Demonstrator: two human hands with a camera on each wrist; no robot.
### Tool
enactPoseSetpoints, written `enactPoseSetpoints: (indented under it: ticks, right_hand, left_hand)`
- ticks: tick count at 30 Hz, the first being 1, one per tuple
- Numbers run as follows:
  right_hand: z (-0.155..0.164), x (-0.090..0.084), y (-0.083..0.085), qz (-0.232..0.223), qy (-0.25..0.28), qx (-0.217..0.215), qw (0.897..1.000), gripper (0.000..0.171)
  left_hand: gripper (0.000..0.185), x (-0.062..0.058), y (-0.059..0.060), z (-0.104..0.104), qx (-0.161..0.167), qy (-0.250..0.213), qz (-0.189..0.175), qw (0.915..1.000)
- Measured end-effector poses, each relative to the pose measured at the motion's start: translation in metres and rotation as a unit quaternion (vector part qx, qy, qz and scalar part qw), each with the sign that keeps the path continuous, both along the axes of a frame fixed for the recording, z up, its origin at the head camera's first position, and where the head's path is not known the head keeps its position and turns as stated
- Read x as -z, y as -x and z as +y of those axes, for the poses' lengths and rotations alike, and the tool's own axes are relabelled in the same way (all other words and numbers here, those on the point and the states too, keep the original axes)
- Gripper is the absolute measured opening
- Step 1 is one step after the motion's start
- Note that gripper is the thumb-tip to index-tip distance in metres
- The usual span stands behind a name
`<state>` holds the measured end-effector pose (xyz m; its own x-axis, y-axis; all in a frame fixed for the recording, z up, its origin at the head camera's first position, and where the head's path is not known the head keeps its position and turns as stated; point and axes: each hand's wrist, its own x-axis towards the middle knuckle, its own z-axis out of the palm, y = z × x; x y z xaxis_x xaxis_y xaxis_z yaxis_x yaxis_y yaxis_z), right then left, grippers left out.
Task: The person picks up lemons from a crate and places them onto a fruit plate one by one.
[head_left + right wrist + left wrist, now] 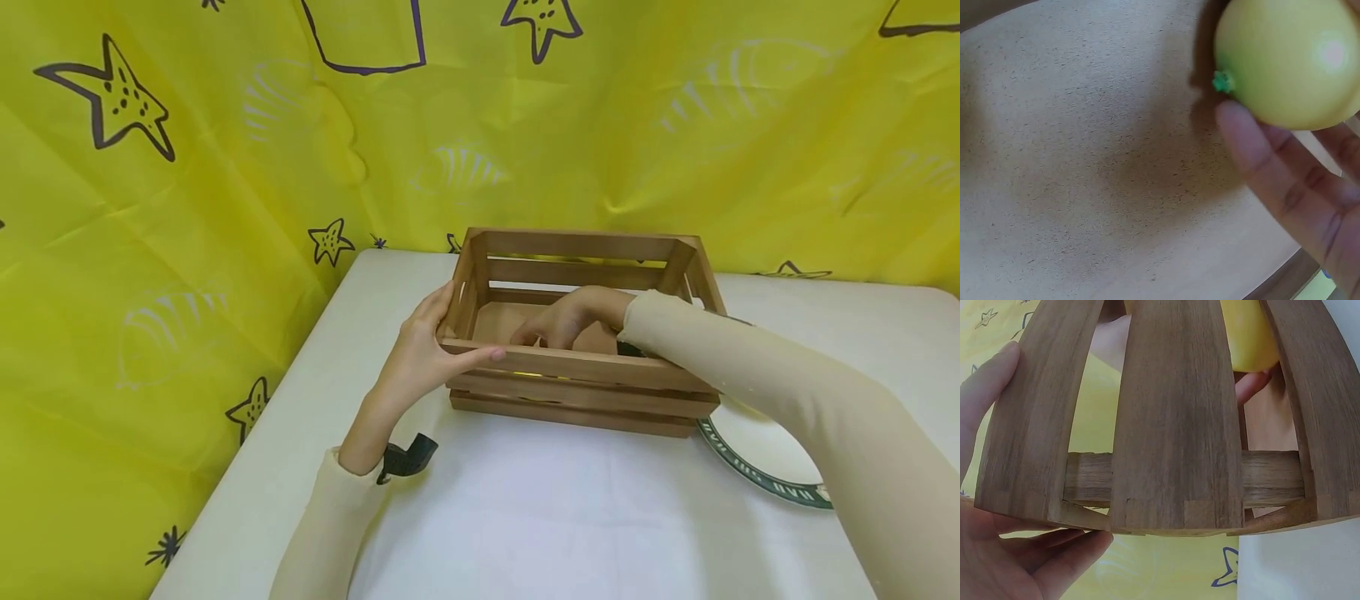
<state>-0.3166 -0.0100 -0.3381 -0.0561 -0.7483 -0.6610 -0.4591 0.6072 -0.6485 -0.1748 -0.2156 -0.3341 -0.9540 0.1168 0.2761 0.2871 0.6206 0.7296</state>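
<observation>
A slatted wooden crate (585, 364) stands on the white table. At its near left corner my left hand (411, 360) grips the top edge, thumb along the front slat and fingers around the side. In the left wrist view those fingers (1072, 562) lie against the rim of the crate. My right hand (564, 318) reaches down inside the crate. It holds a yellow lemon (1288, 62) with a small green stem end, close over the crate floor (1085, 156). From the head view the front slats and the hand hide the lemon.
To the right, a white plate with a green patterned rim (772, 482) lies partly behind the crate and under the right sleeve (795, 383). A yellow curtain (570, 150) with starfish drawings hangs along the back and left of the table (540, 508).
</observation>
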Motion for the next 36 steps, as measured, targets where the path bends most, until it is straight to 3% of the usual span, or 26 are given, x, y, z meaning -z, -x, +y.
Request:
enactPoseSetpoints:
  ticks: [8, 14, 25, 31, 36]
  right_hand:
    - [0.004, -0.002, 0.005, 0.041, -0.006, -0.021, 0.999, 0.036]
    - [0.008, -0.004, 0.009, 0.049, -0.009, -0.004, 0.999, 0.034]
    - [0.010, -0.010, 0.015, 0.055, 0.067, -0.020, 0.996, 0.041]
    - [0.013, -0.019, 0.016, 0.067, 0.073, -0.004, 0.995, 0.045]
    - [0.015, -0.020, 0.017, 0.069, 0.107, -0.015, 0.992, 0.044]
  left_hand:
    - [0.109, 0.000, -0.001, 0.000, -0.002, 0.006, -0.004, 1.0000]
    - [0.109, -0.002, -0.001, 0.001, -0.002, 0.008, -0.005, 1.0000]
    - [0.108, 0.000, -0.003, 0.002, -0.004, 0.001, -0.014, 0.9999]
    - [0.108, -0.001, -0.002, 0.002, 0.000, 0.001, -0.009, 1.0000]
    - [0.108, 0.000, -0.001, 0.002, 0.001, 0.006, -0.008, 0.9999]
